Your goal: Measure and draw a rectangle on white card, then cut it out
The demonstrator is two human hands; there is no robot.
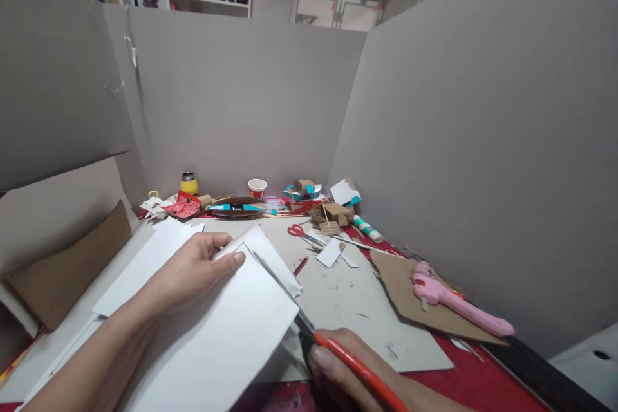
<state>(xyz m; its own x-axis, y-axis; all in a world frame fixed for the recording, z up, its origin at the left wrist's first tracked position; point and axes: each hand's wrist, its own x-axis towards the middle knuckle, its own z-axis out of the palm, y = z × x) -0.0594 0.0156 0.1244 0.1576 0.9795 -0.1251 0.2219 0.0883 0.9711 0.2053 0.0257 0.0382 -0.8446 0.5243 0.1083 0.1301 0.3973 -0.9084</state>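
My left hand (pixel 207 264) pinches a large white sheet of card (pixel 212 328) near its far edge, thumb on top and fingers behind. The card is held tilted above the table. In my right hand (pixel 347 360), at the lower middle, is a pair of scissors (pixel 357 367) with an orange handle. One long metal blade lies over the card along a cut line, its tip close to my left thumb. To the right of the blade is a narrow strip of the card (pixel 277 257). The other blade is mostly hidden.
A grey board (pixel 410 347) covers the red table. Red-handled scissors (pixel 302 232), a red pencil (pixel 300 265) and paper scraps (pixel 331 253) lie ahead. A pink glue gun (pixel 458 302) rests on brown cardboard (pixel 396 283) at right. A paper cup (pixel 257 188) stands at the back.
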